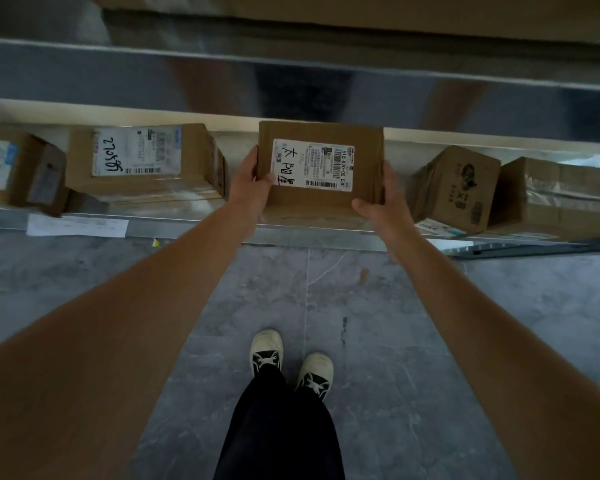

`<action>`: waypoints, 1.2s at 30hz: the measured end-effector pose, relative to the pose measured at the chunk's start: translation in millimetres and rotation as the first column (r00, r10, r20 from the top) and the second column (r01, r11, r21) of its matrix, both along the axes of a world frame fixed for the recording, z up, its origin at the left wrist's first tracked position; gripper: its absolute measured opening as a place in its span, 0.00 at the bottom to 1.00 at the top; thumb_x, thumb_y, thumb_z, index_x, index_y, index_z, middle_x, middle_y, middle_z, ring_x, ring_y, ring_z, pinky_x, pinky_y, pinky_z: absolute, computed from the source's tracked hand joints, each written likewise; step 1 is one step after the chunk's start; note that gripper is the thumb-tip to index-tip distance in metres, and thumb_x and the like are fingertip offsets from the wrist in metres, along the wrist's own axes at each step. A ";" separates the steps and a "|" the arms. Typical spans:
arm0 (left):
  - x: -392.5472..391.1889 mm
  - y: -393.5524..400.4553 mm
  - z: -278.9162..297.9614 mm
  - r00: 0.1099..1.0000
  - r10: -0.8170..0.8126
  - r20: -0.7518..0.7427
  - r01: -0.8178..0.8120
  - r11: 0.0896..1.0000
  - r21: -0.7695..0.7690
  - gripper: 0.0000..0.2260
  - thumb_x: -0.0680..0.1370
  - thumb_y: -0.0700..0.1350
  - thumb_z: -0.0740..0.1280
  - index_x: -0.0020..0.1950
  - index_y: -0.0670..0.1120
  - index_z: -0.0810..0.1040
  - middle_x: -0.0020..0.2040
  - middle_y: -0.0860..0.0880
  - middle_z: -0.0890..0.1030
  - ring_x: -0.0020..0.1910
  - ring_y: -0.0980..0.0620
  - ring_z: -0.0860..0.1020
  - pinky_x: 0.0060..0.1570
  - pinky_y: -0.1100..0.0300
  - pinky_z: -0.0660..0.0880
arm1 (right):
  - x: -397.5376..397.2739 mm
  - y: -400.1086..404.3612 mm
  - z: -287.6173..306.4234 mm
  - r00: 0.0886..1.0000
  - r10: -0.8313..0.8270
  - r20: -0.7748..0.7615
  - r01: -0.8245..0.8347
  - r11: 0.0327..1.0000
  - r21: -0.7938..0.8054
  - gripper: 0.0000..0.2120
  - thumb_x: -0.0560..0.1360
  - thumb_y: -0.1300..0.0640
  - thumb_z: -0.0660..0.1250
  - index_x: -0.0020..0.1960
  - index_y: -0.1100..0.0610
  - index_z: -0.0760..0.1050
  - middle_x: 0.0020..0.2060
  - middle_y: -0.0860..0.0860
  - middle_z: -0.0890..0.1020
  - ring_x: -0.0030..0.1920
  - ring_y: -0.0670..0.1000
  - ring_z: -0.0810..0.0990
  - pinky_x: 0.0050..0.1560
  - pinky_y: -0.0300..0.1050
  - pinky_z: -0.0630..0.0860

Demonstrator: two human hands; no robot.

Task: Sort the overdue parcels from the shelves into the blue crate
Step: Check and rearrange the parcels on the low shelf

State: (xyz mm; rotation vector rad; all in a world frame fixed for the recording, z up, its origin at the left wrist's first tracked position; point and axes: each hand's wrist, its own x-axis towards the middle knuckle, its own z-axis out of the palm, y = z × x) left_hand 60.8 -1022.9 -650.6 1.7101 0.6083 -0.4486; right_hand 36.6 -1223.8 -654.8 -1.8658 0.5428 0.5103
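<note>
Head view: parcel (pixel 321 164) gripped between both hands (pixel 248 187).

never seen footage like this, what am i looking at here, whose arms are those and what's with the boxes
There is no machine here. A person wears a camera on the head, so this single view looks forward and down along their own bare arms to the grey floor and their shoes. In front is a low metal shelf with cardboard parcels in a row. The left hand and right hand hold one small parcel by its sides, white label facing up. To its left sits a larger labelled box, to its right a printed box. No blue crate is in view.
</note>
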 end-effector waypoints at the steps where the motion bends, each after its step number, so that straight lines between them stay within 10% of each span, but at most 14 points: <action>1: 0.6 1.3 -2.3 1.000 -0.004 0.007 0.004 1.000 -0.002 0.24 0.80 0.35 0.58 0.74 0.54 0.64 0.65 0.51 0.77 0.64 0.52 0.73 0.67 0.55 0.69 | -0.6 1.3 -0.7 1.000 -0.006 -0.002 0.006 1.000 -0.014 0.42 0.76 0.63 0.67 0.79 0.46 0.46 0.72 0.50 0.68 0.70 0.52 0.69 0.71 0.54 0.67; 12: -3.9 -11.3 -15.6 0.997 0.036 0.068 -0.051 0.968 0.247 0.25 0.80 0.38 0.60 0.76 0.53 0.61 0.71 0.50 0.70 0.69 0.50 0.69 0.70 0.51 0.67 | -4.7 2.2 2.4 0.997 -0.050 0.055 0.054 0.996 -0.072 0.45 0.75 0.60 0.69 0.79 0.46 0.43 0.76 0.51 0.61 0.74 0.53 0.63 0.73 0.53 0.63; 16: 1.2 -56.6 25.4 0.952 0.080 0.296 -0.229 0.827 0.513 0.25 0.80 0.39 0.59 0.77 0.45 0.57 0.77 0.45 0.58 0.76 0.49 0.58 0.75 0.58 0.55 | -26.4 -28.9 13.7 0.846 -0.471 0.249 0.501 0.862 -0.073 0.38 0.75 0.59 0.70 0.78 0.53 0.53 0.76 0.51 0.61 0.74 0.51 0.62 0.71 0.45 0.63; 20: -18.3 -148.9 55.9 0.857 0.020 0.516 -0.214 0.923 0.320 0.16 0.80 0.43 0.58 0.67 0.42 0.69 0.61 0.48 0.73 0.61 0.51 0.73 0.64 0.53 0.70 | -44.6 -93.7 4.3 0.695 -0.643 0.322 0.714 0.670 -0.202 0.23 0.78 0.59 0.65 0.70 0.60 0.64 0.66 0.56 0.68 0.65 0.54 0.70 0.55 0.34 0.68; 27: -27.1 -271.7 -11.5 0.998 -0.039 -0.039 0.041 0.999 0.036 0.21 0.82 0.44 0.55 0.76 0.44 0.60 0.75 0.45 0.64 0.73 0.47 0.63 0.71 0.55 0.60 | -33.2 -159.1 -38.4 0.908 -0.419 -0.002 0.414 0.899 -0.143 0.23 0.81 0.49 0.59 0.72 0.58 0.66 0.66 0.56 0.74 0.66 0.58 0.73 0.63 0.48 0.69; 31: -32.4 -277.0 -36.1 0.996 -0.063 -0.060 0.065 0.998 0.025 0.17 0.81 0.39 0.55 0.69 0.40 0.71 0.65 0.41 0.76 0.64 0.44 0.73 0.60 0.59 0.69 | -28.6 -170.0 -42.1 0.949 -0.315 -0.021 0.314 0.949 -0.027 0.22 0.82 0.48 0.58 0.73 0.55 0.67 0.65 0.55 0.77 0.64 0.57 0.75 0.65 0.55 0.73; 36: -49.8 -271.6 -23.0 0.992 0.096 -0.076 -0.100 0.994 -0.054 0.14 0.82 0.42 0.56 0.66 0.45 0.73 0.60 0.45 0.77 0.60 0.47 0.75 0.58 0.58 0.70 | -46.9 -178.4 -20.8 0.988 -0.143 0.059 0.145 0.989 -0.021 0.23 0.80 0.46 0.61 0.73 0.49 0.67 0.63 0.48 0.73 0.59 0.45 0.72 0.56 0.35 0.69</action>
